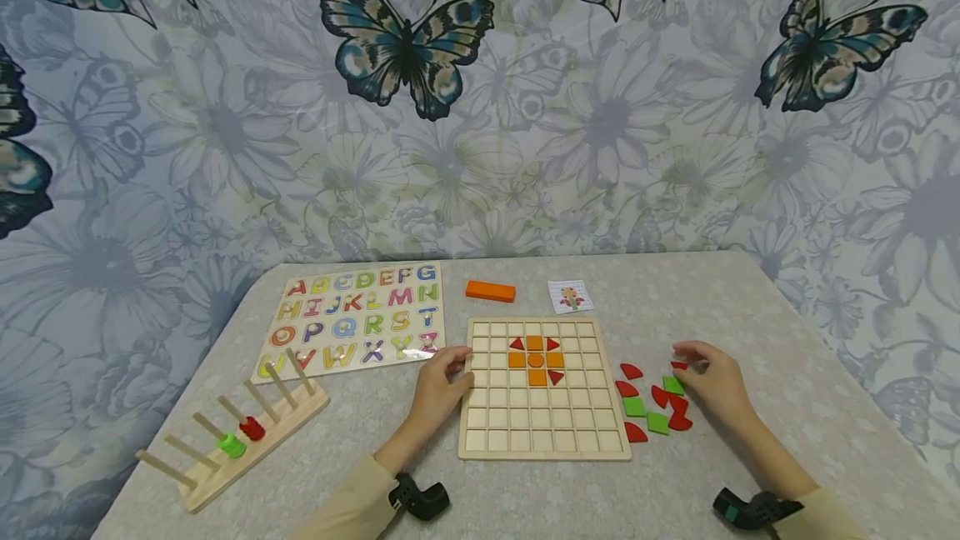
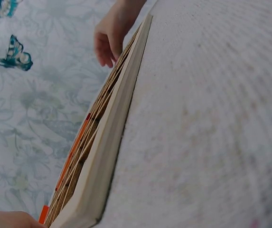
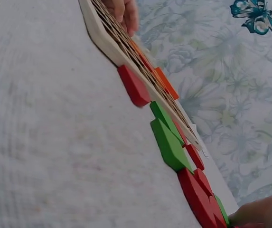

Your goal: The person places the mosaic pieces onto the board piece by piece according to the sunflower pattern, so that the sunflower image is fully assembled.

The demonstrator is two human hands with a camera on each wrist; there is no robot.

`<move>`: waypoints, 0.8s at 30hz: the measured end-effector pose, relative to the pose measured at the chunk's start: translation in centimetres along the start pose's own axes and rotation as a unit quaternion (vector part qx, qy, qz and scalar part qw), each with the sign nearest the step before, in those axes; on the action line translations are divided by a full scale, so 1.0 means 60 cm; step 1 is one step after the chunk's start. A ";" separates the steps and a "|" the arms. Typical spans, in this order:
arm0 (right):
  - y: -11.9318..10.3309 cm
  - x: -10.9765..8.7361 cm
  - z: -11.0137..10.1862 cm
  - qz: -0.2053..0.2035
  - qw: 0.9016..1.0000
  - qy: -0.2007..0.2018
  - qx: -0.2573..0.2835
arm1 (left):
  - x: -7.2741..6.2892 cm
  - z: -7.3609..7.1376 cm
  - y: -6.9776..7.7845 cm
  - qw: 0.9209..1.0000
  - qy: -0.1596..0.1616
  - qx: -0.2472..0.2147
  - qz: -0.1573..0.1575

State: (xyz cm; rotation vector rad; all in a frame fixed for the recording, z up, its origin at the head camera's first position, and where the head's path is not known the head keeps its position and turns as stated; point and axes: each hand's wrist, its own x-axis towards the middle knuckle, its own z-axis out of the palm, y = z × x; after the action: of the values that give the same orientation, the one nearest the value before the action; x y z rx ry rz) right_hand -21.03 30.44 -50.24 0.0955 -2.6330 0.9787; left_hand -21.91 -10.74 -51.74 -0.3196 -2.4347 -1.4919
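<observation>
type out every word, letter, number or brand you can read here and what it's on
"A B C D E F G": alphabet board, top row
"H I J K L M N": same board, second row
"O P Q R S T": third row
"U V W X Y Z": bottom row
Flower card: any print is too small to read.
Wooden grid board: no lettering visible.

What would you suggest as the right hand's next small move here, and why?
Probably carry the red piece in the right hand to the grid board's empty cell left of the lower orange square: the other three corners around the orange circle hold red triangles, though the held piece's exact shape is too hidden to tell.
</observation>
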 end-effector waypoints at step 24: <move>-0.012 -0.004 -0.004 0.057 0.998 -0.011 0.030 | -0.001 0.002 0.001 1.000 0.001 0.004 -0.004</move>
State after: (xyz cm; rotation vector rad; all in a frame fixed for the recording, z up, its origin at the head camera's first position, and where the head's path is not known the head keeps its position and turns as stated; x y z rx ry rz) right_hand -20.63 30.04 -49.73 -0.0295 -2.6542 1.1003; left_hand -21.84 -10.61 -51.78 -0.3073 -2.4421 -1.4855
